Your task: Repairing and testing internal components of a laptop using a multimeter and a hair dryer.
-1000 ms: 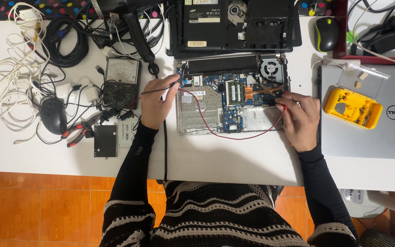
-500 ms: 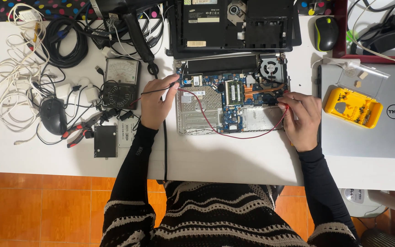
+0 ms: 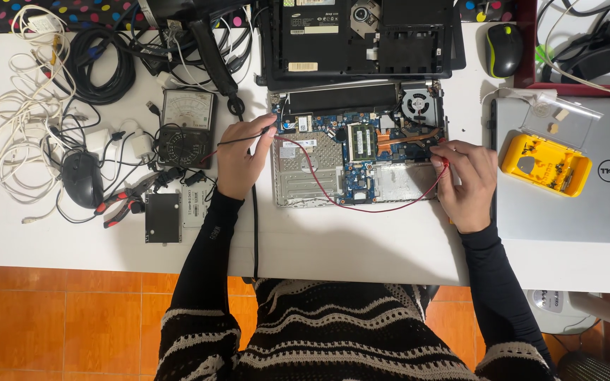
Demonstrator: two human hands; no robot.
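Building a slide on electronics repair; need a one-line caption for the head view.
Both hands, left hand and right hand, hold meter probes to an opened laptop's circuit board.

A: What can't you make out at the opened laptop (image 3: 358, 152)?

B: The probe tips. The left hand (image 3: 243, 156) covers most of the black probe (image 3: 245, 140), and its point at the board's 9 o'clock edge is too small to tell whether it touches. The right hand (image 3: 466, 182) hides nearly all of the red probe (image 3: 444, 161), so its grip can't be read.

A: And the edges?

B: At 12 o'clock the black laptop base (image 3: 361, 39) is cut off by the frame. At 3 o'clock the silver laptop (image 3: 573, 204) runs out of view. The meter (image 3: 186, 127) dial's reading is too small to tell.
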